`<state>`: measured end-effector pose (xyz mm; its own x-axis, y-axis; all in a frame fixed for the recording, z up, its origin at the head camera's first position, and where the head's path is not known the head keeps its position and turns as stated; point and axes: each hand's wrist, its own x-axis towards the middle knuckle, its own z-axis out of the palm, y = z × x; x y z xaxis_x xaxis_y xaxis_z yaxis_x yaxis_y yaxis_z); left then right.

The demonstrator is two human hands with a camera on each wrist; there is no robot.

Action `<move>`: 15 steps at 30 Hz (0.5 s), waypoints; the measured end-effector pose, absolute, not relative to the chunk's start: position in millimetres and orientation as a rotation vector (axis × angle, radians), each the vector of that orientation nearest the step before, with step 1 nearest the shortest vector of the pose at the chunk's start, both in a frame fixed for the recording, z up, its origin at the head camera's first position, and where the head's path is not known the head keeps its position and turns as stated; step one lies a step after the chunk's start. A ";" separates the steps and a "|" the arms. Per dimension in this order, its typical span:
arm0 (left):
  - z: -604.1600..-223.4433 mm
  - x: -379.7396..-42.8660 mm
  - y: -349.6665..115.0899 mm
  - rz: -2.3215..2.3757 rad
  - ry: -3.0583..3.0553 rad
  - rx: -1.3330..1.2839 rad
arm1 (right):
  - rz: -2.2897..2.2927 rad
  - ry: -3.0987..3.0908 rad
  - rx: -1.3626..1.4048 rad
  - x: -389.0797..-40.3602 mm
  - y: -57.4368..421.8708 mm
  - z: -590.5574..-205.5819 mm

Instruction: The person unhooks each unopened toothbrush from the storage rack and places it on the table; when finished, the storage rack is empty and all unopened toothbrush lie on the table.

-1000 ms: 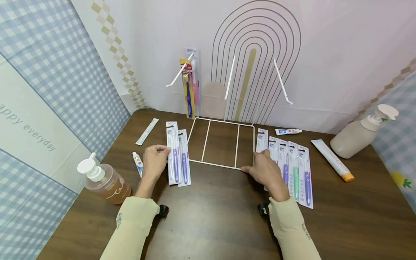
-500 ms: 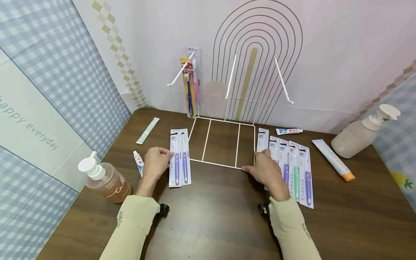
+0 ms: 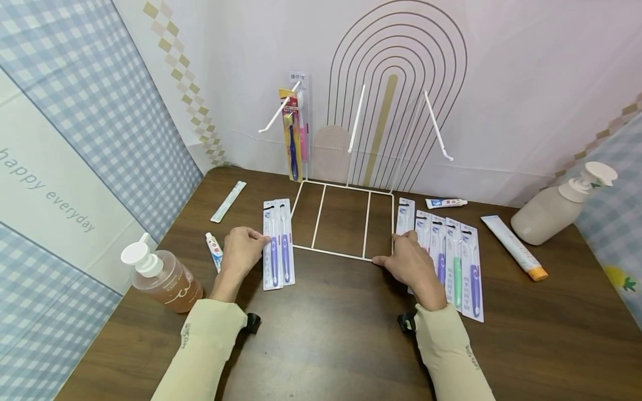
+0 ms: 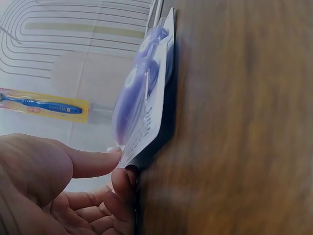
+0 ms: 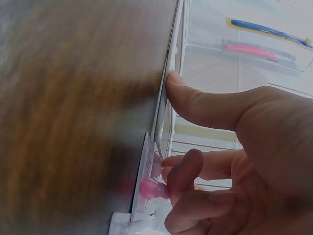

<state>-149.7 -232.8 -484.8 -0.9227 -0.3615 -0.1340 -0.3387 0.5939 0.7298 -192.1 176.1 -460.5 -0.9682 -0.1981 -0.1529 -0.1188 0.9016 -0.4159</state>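
Observation:
On the table, my left hand (image 3: 242,252) pinches the left edge of a packaged purple toothbrush (image 3: 273,262). In the left wrist view, the thumb lies over the card's edge and a finger is at its underside. A second packaged purple toothbrush (image 3: 286,245) lies right beside it. My right hand (image 3: 412,262) rests at the front right corner of the white wire rack (image 3: 338,254), thumb on the wire and fingers spread at the side. In the right wrist view, a pack with a pink toothbrush (image 5: 149,188) lies under the fingers. That hand partly hides packs.
Several packaged toothbrushes (image 3: 456,262) lie in a row on the right. Two packs, one yellow (image 3: 292,139), hang on the rack's left hook. Pump bottles (image 3: 168,284) stand at both sides. Toothpaste tubes (image 3: 514,245) and a thin white packet (image 3: 228,201) lie around.
The left toothbrush pack has come down and slightly right, now lined up with its neighbour. My left hand moved a little right with it. The right hand stays put.

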 end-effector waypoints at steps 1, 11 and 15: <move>-484.6 -149.4 -232.4 -1.251 -2.782 0.605 | -0.612 2.876 -0.240 -192.0 176.2 -460.9; -481.4 -146.1 -229.8 -1.222 -2.804 0.592 | -0.627 2.877 -0.244 -185.2 172.0 -448.5; -481.6 -146.3 -230.1 -1.221 -2.812 0.604 | -0.633 2.872 -0.253 -188.8 175.3 -455.8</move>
